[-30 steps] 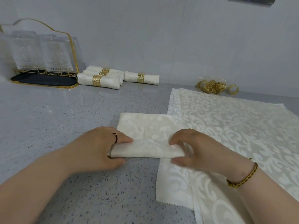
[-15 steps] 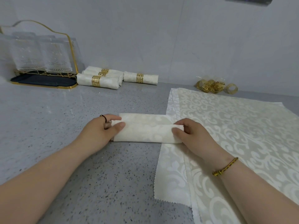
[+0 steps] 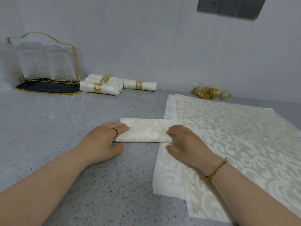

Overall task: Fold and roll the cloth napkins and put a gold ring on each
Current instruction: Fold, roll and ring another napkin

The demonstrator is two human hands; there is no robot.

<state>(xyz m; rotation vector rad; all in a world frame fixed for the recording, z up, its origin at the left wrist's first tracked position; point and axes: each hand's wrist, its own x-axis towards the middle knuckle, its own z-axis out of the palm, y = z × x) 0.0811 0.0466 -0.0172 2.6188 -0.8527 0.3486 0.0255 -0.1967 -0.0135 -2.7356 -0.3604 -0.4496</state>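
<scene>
Napkin (image 3: pixel 144 133): part rolled, mid counter (image 3: pixel 65 128).
My left hand (image 3: pixel 104 141): grips its left end.
My right hand (image 3: pixel 185 142): grips its right end.

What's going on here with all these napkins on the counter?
A person is working on a napkin: the left hand and right hand grip its two ends, and it lies part-rolled on the counter, with no ring on it yet. Several finished rolls, each in a gold ring, sit by the wall. Loose rings lie further right, and a stack of flat napkins lies under the right wrist.
</scene>
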